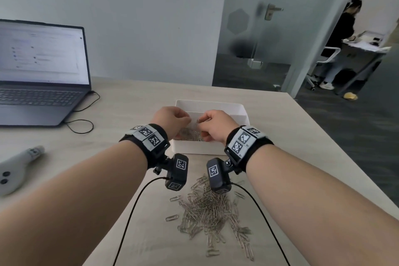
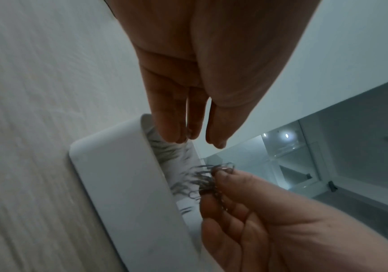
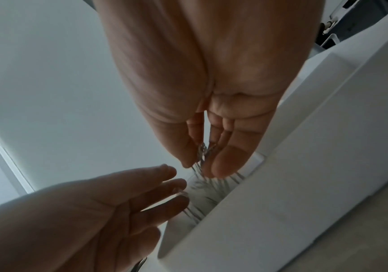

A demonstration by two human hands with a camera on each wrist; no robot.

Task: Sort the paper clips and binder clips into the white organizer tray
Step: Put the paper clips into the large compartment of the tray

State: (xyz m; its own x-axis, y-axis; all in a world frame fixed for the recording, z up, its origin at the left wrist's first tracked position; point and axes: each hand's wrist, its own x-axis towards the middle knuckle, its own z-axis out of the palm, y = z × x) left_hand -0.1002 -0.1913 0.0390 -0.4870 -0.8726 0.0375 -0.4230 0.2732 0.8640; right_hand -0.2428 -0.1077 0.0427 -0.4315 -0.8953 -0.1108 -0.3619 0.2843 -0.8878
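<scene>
The white organizer tray (image 1: 241,112) stands mid-table with a heap of silver paper clips (image 1: 191,136) in its near part. Both hands hover over it. My right hand (image 1: 200,121) pinches a bunch of paper clips (image 2: 213,176) between thumb and fingers; blurred clips (image 3: 203,152) stick out below its fingertips toward the tray (image 3: 281,202). My left hand (image 1: 185,120) is right beside it, its fingers (image 2: 195,128) straight and relaxed, holding nothing. A large loose pile of paper clips (image 1: 211,211) lies on the table in front of the tray. No binder clips show.
An open laptop (image 1: 41,84) with a black cable sits at the far left, and a grey handheld device (image 1: 17,168) lies at the left edge. Wrist camera cables trail toward me past the clip pile. The table's right edge (image 1: 336,147) drops to dark floor; a person stands beyond a glass door.
</scene>
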